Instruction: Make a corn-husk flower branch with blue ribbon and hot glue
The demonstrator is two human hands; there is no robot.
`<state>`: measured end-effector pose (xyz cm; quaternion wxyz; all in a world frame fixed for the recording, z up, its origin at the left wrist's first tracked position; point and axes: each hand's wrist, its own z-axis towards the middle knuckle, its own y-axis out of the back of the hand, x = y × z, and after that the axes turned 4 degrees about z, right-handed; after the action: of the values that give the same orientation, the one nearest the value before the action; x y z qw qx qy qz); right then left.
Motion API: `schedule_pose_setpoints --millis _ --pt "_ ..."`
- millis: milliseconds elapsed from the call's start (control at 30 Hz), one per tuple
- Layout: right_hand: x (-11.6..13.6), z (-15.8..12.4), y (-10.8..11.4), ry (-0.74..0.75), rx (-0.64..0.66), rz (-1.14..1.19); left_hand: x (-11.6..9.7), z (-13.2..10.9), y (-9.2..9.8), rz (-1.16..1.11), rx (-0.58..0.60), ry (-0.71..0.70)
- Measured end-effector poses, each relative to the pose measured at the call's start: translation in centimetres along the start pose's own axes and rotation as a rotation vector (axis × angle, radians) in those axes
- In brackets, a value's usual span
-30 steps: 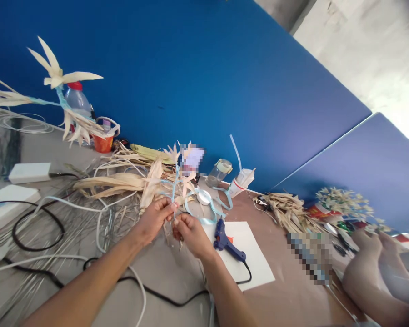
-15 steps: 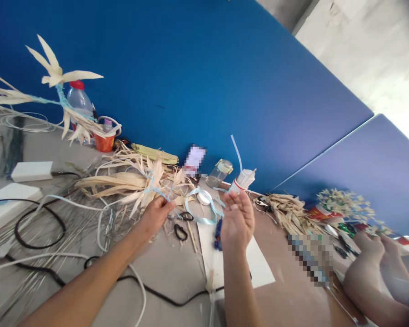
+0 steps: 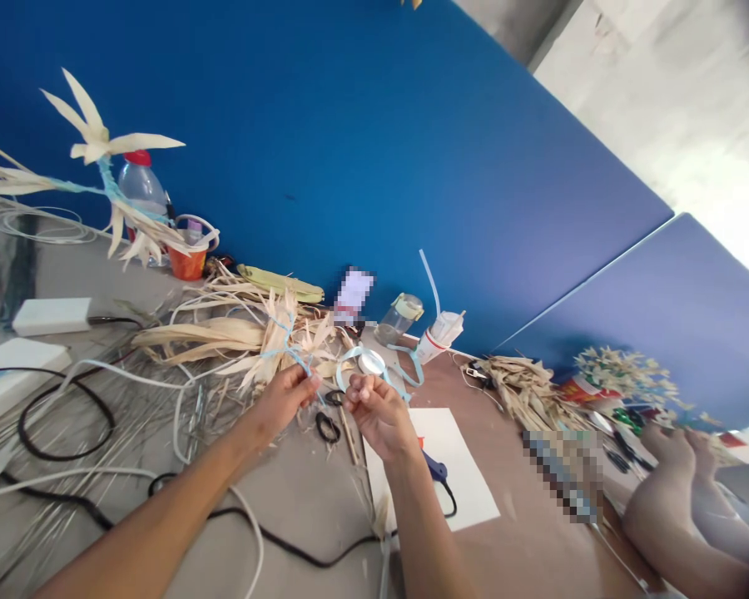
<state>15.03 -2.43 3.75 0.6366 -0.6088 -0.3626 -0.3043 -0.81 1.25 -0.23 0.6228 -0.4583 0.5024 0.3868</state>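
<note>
My left hand point(image 3: 290, 395) pinches the light-blue wrapped stem point(image 3: 296, 356) of a corn-husk flower branch point(image 3: 280, 333), whose pale husk petals spread beyond my fingers. Close to its right, my right hand point(image 3: 378, 412) has its fingers curled together; whatever they hold, if anything, cannot be made out. Just behind that hand lies a roll of light-blue ribbon point(image 3: 372, 361) with loose loops around it. Black scissors handles point(image 3: 328, 427) show between and below my hands. Partly hidden by my right wrist, a dark-blue glue gun point(image 3: 435, 467) rests on a white sheet point(image 3: 471, 495).
Dried husks point(image 3: 193, 337), a clear jar point(image 3: 399, 320) and a white cup point(image 3: 437, 339) stand along the blue partition point(image 3: 349, 150). Cables point(image 3: 287, 541) cross the table at left. A finished-looking husk branch point(image 3: 109, 179) leans by a bottle point(image 3: 142, 187). Another person's arm point(image 3: 667, 499) is at right.
My right hand has moved left and down from beside the cup, its spread fingers now curled near my left hand. The glue gun shows more clearly. My left hand keeps hold of the stem.
</note>
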Motion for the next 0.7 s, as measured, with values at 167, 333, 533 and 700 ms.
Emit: schedule_pose_setpoints --millis 167,333,533,700 --pt "-0.6 0.2 0.4 -0.037 -0.038 0.011 0.9 0.2 0.2 -0.006 0.019 -0.012" --pt "-1.5 0.5 1.3 -0.153 -0.087 -0.081 1.1 0.2 0.3 -0.028 0.036 -0.011" --pt "-1.7 0.3 1.3 -0.171 -0.052 -0.159 0.6 0.0 0.1 -0.041 0.036 -0.003" --pt "-1.6 -0.1 1.1 -0.380 0.138 -0.207 0.4 -0.1 0.2 -0.042 0.068 0.019"
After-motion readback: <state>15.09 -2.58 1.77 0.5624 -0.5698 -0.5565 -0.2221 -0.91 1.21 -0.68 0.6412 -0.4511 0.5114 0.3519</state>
